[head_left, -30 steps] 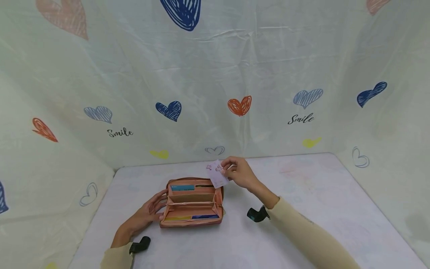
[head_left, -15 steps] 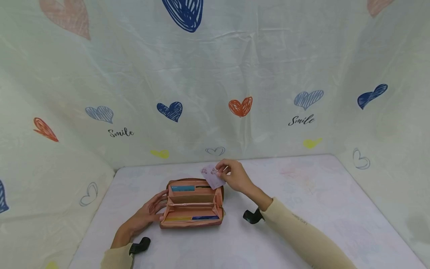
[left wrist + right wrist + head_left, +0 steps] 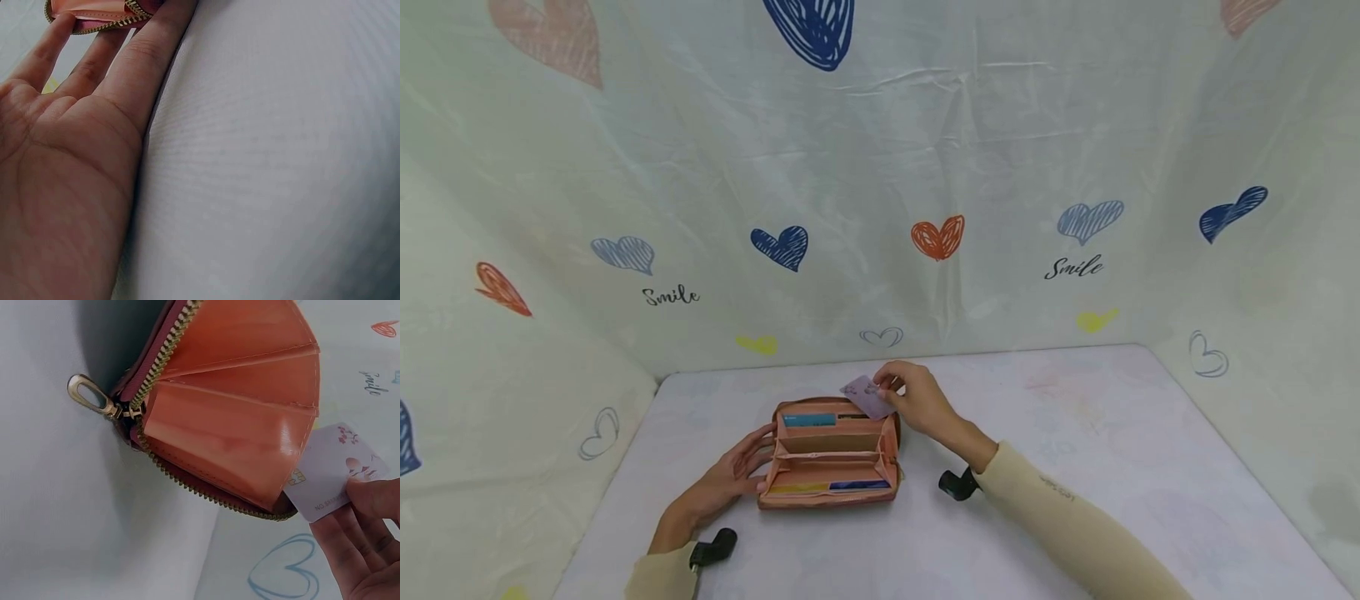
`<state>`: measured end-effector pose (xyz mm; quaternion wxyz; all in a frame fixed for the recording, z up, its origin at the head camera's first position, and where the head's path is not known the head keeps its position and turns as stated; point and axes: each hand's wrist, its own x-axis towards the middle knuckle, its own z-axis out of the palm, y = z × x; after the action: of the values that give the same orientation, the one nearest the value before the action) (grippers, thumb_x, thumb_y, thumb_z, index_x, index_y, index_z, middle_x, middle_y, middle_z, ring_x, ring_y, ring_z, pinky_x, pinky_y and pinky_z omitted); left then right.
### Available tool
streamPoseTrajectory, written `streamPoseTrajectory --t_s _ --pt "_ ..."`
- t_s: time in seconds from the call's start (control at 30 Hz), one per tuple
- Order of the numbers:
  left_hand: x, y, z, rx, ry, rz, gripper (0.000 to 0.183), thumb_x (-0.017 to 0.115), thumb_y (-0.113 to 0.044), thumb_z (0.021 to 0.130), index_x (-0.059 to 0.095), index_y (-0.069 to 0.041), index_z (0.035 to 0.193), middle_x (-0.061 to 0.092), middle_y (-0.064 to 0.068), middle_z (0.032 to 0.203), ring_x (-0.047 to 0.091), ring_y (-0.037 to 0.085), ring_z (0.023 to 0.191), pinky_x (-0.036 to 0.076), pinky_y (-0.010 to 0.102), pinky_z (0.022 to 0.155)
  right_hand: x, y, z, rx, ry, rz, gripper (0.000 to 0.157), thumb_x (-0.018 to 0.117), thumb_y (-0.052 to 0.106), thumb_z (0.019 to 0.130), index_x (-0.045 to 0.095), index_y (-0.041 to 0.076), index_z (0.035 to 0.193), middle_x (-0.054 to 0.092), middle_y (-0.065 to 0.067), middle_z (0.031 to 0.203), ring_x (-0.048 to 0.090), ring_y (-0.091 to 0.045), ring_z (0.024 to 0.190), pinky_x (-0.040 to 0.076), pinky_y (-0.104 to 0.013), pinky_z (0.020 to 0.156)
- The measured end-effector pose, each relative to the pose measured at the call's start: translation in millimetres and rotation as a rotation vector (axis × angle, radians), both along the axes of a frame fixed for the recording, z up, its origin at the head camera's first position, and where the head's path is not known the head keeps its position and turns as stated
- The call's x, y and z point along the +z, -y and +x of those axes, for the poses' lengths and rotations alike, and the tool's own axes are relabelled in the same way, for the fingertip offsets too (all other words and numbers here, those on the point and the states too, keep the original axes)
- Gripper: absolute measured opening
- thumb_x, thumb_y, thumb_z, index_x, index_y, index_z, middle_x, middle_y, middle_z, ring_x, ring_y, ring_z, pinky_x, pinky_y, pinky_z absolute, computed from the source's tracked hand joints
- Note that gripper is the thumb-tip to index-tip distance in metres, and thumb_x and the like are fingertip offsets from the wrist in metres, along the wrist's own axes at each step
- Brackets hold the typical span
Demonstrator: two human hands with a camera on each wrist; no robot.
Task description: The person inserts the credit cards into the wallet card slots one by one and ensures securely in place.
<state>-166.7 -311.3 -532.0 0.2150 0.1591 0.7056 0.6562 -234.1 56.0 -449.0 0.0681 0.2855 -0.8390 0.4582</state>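
Note:
A pink zip-around wallet lies spread on the table, with its compartments facing up. At its left side my left hand touches the edge with mostly straight fingers; in the left wrist view those fingers reach the brass zip. Between thumb and fingers my right hand pinches a pale pink bank card with a chip and flower print. The card is tilted over the wallet's far right corner, its chip end at the lining's edge. Whether that end is inside a slot is hidden.
A blue card sits in the wallet's far slots, and yellow and dark blue cards in the near ones. A metal zip pull sticks out at the wallet's end. The white table meets a heart-printed curtain behind.
My right hand has moved left and a little nearer, bringing the card from beyond the wallet's right corner to over its far edge. The left hand and wallet stay put.

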Motion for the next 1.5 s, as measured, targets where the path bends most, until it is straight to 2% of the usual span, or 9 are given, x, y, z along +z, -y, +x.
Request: streamPoseTrajectory --t_s 0.1,0.23,0.37,0.57,0.83,0.93,1.13,1.33,1.5 --pt "0.1 0 -0.1 0.002 -0.004 -0.006 0.093 0.072 -0.005 0.097 0.013 -0.004 0.169 0.034 0.013 0.163 0.052 -0.004 0.134 0.046 0.019 0.106 -1.7 2 -0.4 0.017 -0.023 0.032 0.015 0.072 -0.008 0.095 0.074 0.002 0.106 0.074 -0.01 0.103 0.071 -0.024 0.092 0.06 -0.041 0.083" --pt "-0.3 0 -0.1 0.008 -0.006 -0.011 0.093 0.072 -0.004 0.097 0.012 -0.002 0.168 0.034 0.012 0.163 0.052 -0.004 0.134 0.045 0.019 0.106 -3.1 6 -0.1 0.039 -0.055 0.088 0.017 0.071 -0.009 0.095 0.074 0.003 0.107 0.073 -0.008 0.104 0.071 -0.021 0.093 0.06 -0.035 0.082" --pt "-1.1 1 0.4 0.017 -0.001 -0.017 0.094 0.073 -0.004 0.097 0.012 -0.002 0.168 0.03 0.02 0.165 0.052 -0.004 0.134 0.045 0.018 0.106 -2.4 8 0.5 0.052 -0.085 0.142 0.017 0.071 -0.009 0.095 0.074 0.003 0.107 0.073 -0.008 0.104 0.071 -0.02 0.091 0.059 -0.032 0.081" --pt "-1.9 1 0.9 0.018 0.0 -0.017 0.094 0.074 -0.004 0.096 0.013 -0.003 0.168 0.024 0.031 0.166 0.053 -0.003 0.134 0.045 0.018 0.106 0.3 12 -0.9 0.059 -0.104 0.232 0.016 0.072 -0.007 0.095 0.075 0.005 0.105 0.073 -0.006 0.1 0.071 -0.019 0.091 0.06 -0.036 0.082" --pt "-3.1 2 1.5 0.002 -0.005 0.01 0.094 0.072 -0.002 0.097 0.012 -0.001 0.168 0.038 0.006 0.16 0.053 -0.002 0.135 0.045 0.019 0.107 6.1 18 -3.4 0.074 -0.088 0.364 0.016 0.069 -0.005 0.098 0.077 0.007 0.104 0.074 -0.005 0.1 0.07 -0.018 0.091 0.059 -0.037 0.082" --pt "-2.8 1 1.7 0.004 -0.005 0.004 0.094 0.073 -0.002 0.096 0.013 -0.002 0.168 0.035 0.013 0.163 0.053 -0.003 0.134 0.045 0.019 0.107 7.9 19 -4.7 0.087 -0.077 0.4 0.015 0.068 -0.003 0.099 0.077 0.007 0.105 0.074 -0.005 0.1 0.07 -0.018 0.091 0.059 -0.036 0.082" --pt "-1.3 0 0.8 0.016 0.008 -0.012 0.095 0.074 -0.003 0.096 0.012 -0.003 0.169 0.019 0.034 0.167 0.053 -0.003 0.133 0.045 0.018 0.106 11.3 21 -7.1 0.113 -0.091 0.442 0.016 0.067 -0.004 0.1 0.078 0.006 0.106 0.074 -0.007 0.101 0.07 -0.02 0.092 0.059 -0.037 0.081" --pt "-1.9 0 -1.6 0.006 0.007 -0.003 0.093 0.072 -0.002 0.097 0.013 -0.003 0.169 0.019 0.034 0.167 0.053 -0.003 0.134 0.045 0.019 0.106 12.8 25 -8.6 0.114 -0.103 0.493 0.017 0.066 -0.002 0.101 0.079 0.008 0.104 0.074 -0.006 0.101 0.071 -0.021 0.093 0.06 -0.038 0.083" --pt "-1.8 0 -2.4 -0.001 0.008 0.001 0.093 0.072 -0.002 0.097 0.012 -0.003 0.169 0.024 0.028 0.167 0.053 -0.002 0.135 0.046 0.021 0.107 15.8 29 -8.8 0.116 -0.093 0.519 0.018 0.064 -0.002 0.102 0.079 0.008 0.103 0.075 -0.006 0.102 0.071 -0.022 0.096 0.06 -0.04 0.085"
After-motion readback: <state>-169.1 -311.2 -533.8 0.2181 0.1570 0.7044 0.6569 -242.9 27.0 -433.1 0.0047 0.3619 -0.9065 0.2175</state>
